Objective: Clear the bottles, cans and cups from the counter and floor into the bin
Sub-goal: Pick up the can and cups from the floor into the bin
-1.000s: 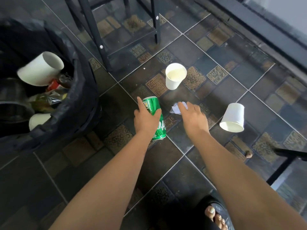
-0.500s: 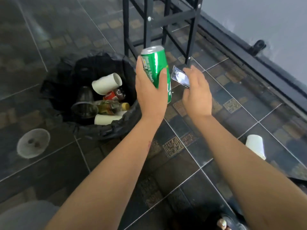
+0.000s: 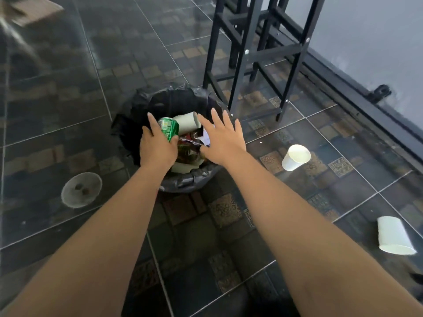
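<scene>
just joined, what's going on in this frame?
A person is binning litter. The left hand grips a green can over the black-lined bin, which already holds a paper cup. The right hand is spread open above the bin. On the floor to the right lie a white cup near the bin and another white cup farther out, not yet collected.

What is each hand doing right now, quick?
Left hand: holding the green can over the bin.
Right hand: open, fingers spread, holding nothing.
</scene>
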`<state>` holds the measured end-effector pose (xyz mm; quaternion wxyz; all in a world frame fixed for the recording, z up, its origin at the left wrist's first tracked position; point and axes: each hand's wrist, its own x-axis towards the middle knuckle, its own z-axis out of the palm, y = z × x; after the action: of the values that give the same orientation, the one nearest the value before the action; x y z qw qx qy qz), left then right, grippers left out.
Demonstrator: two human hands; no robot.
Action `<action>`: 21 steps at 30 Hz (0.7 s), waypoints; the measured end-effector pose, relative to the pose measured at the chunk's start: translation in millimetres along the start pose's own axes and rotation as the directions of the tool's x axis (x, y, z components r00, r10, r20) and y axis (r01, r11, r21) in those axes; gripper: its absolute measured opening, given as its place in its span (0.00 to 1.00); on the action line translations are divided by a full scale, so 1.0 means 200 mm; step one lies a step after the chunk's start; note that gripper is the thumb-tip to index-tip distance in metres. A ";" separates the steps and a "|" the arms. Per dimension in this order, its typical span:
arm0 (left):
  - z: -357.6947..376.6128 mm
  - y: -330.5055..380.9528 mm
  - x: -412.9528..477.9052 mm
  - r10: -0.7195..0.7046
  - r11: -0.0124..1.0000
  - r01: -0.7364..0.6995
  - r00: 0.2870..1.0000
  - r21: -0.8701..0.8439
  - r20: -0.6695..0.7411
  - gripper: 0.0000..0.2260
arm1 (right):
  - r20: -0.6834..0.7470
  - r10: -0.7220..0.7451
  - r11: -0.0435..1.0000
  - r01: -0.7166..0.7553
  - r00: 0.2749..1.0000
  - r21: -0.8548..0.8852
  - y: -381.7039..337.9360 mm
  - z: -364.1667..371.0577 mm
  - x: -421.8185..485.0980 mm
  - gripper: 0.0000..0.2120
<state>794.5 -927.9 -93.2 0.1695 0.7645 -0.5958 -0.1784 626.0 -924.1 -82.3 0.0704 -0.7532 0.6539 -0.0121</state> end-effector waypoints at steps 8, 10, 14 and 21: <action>0.00 0.09 -0.08 0.200 0.954 -0.190 0.980 0.232 -0.019 0.28 | -0.197 0.041 0.988 -0.010 0.980 0.154 0.14 0.01 -0.15 0.29; 0.02 0.17 -0.12 0.289 0.927 -0.272 0.957 0.258 -0.033 0.28 | -0.226 0.102 0.980 -0.060 0.969 0.188 0.21 0.02 -0.22 0.28; 0.11 0.38 -0.22 0.482 0.859 -0.455 0.874 0.235 -0.067 0.27 | -0.276 0.215 0.958 -0.148 0.937 0.244 0.36 0.04 -0.35 0.27; 0.49 0.76 -0.46 0.668 0.733 -0.669 0.742 0.119 0.060 0.28 | -0.248 0.456 0.882 -0.397 0.855 0.253 0.79 0.17 -0.71 0.25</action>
<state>597.1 -878.6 -101.2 0.1673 0.5079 -0.8421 -0.0707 453.7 -803.1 -125.3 0.0435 -0.5675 0.8037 -0.1735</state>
